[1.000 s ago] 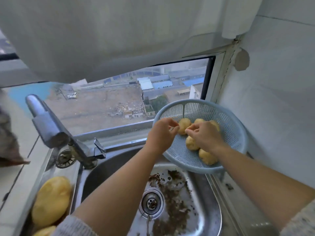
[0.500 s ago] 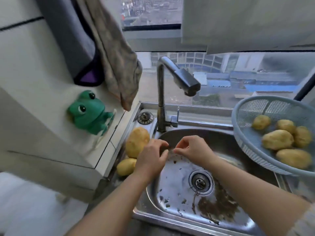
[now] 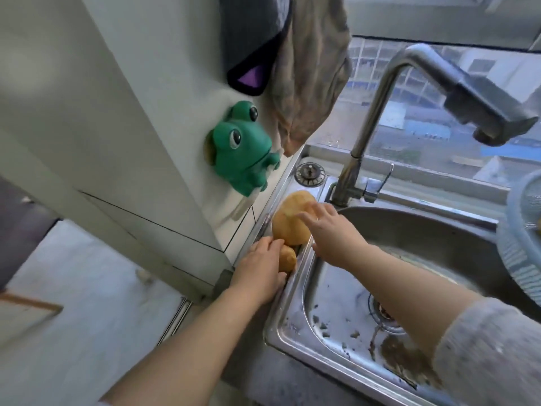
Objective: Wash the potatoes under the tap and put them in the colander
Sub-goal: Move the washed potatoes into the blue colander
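Two unwashed potatoes lie on the steel ledge left of the sink: a large potato (image 3: 288,222) and, nearer me, a small potato (image 3: 288,259). My left hand (image 3: 259,269) lies on the small potato with its fingers curled over the top. My right hand (image 3: 332,232) stretches across the sink rim, fingers spread, fingertips touching the large potato. The tap (image 3: 377,112) arches over the sink with no water running. The blue colander (image 3: 519,250) shows only partly at the right edge; its contents are almost out of frame.
The steel sink (image 3: 336,288) holds dirt specks and a muddy patch near the drain (image 3: 386,312). A green frog holder (image 3: 240,148) is stuck on the white wall at left. Cloths (image 3: 310,68) hang above it. A sink plug (image 3: 309,173) lies behind the potatoes.
Both hands left the colander, crossed the sink and reached the two potatoes on the left ledge. My view swung left, pushing the colander to the right edge.
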`<state>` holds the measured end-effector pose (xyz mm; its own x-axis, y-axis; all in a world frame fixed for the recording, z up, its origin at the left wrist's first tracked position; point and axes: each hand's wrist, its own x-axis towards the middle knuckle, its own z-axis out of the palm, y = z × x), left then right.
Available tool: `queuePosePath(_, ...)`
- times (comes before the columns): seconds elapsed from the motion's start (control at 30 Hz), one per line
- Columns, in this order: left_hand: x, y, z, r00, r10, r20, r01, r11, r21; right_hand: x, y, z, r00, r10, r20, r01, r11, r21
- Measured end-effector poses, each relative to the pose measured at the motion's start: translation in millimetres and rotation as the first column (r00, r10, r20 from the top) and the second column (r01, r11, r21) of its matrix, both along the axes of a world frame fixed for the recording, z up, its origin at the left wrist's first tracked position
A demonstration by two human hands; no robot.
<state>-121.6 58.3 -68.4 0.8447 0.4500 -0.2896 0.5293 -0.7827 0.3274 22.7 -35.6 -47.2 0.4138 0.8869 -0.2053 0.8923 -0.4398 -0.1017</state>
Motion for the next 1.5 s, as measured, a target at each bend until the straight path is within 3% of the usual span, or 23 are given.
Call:
queuePosePath(0.33, 2.3, 9.9, -6.6, 1.0, 0.001, 0.01, -0.001, 1.0, 0.001, 22.7, 48.5, -7.4, 0.911, 0.326, 0.253, -0.268, 0.934, -0.238)
queuePosePath(0.53, 0.9, 9.5, -7.6, 1.0, -0.012, 0.001, 0.012, 0.999, 0.042, 23.3, 52.6, -7.1, 0.88, 0.378, 0.289, -0.301, 0.913, -0.276)
queuePosePath(0.67, -4.1, 7.4, -1.2, 0.996, 0.039, 0.082, -0.038, 0.999, -0.012, 25.9, 36.2, -3.1, 0.945, 0.228, 0.233, -0.195, 0.968, -0.159)
queuePosePath(0.87, 6.0, -7.9, 20.7, 0.964, 0.183, 0.194, -0.154, 0.976, -0.152, 21.2, -22.5, 0.4, 0.982, -0.173, 0.073, 0.168, 0.983, 0.071)
queuePosePath(1.0, 26.2, -33.4, 30.5, 0.937, 0.195, 0.29, -0.124, 0.961, -0.246, 17.5, -71.9, 14.7, 0.903, -0.412, -0.12, 0.426, 0.893, 0.143)
queuePosePath(1.13, 45.1, -70.4, 38.8, 0.862, 0.211, 0.461, 0.012, 0.9, -0.435, 16.0, -124.2, 36.5, 0.78, -0.566, -0.267, 0.621, 0.752, 0.222)
queuePosePath(1.33, 88.9, -142.3, 71.8, 0.706, 0.26, 0.659, 0.258, 0.772, -0.581, 29.5, -199.3, 74.3, 0.588, -0.606, -0.535, 0.809, 0.453, 0.375)
queuePosePath(1.5, 141.9, -198.3, 98.4, 0.67, 0.159, 0.725, 0.417, 0.728, -0.545, 55.4, -263.1, 96.7, 0.481, -0.625, -0.615, 0.868, 0.24, 0.435)
